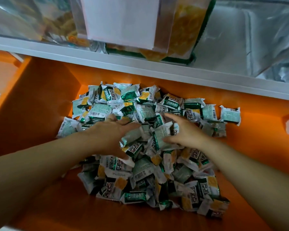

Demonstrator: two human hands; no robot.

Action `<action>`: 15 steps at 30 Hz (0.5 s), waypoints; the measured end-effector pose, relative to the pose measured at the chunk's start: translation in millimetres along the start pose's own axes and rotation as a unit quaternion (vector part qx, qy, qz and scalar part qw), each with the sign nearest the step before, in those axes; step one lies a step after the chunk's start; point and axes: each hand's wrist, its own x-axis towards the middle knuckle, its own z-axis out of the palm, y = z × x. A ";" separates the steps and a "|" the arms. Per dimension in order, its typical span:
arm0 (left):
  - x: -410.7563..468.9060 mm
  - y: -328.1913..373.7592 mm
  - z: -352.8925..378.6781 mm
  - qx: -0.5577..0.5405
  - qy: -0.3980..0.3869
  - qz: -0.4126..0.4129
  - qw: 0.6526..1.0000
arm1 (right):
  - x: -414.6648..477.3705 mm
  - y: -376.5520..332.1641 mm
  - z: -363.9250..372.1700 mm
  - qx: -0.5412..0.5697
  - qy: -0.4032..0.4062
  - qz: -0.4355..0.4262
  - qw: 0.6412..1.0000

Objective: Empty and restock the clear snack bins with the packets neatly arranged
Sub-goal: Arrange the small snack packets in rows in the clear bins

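Observation:
A heap of small green, white and yellow snack packets [140, 172] lies in a big orange bin [45, 100]. Both my hands reach into the top of the heap. My left hand [110, 135] has its fingers spread over the packets and its thumb curled under, gripping a pale green packet [132, 135]. My right hand [187, 130] faces it from the right, with a second packet [161, 135] held between thumb and fingers. The packets lie jumbled at all angles.
A white shelf edge [140, 70] runs across above the orange bin. On that shelf stands a clear bin [187, 30] with a white label [122, 20] and yellow snacks inside. Silver foil bags [250, 37] sit to its right, and other clear-wrapped snacks to its left.

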 end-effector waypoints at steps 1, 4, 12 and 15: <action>0.4 -2.0 -1.1 0.002 -0.002 -0.006 1.000 | 3.0 -0.9 -2.4 -0.009 -0.011 0.003 1.000; 4.1 -6.3 -0.9 -0.056 -0.018 0.001 0.998 | 13.2 -7.1 -7.4 -0.031 -0.054 0.007 0.998; 13.5 -11.5 10.5 -0.195 0.044 0.006 0.980 | 19.7 -7.4 -5.5 0.027 -0.098 0.001 0.995; 13.5 -10.9 12.8 -0.229 0.069 0.016 0.971 | 13.3 1.4 5.5 0.050 -0.053 -0.011 0.997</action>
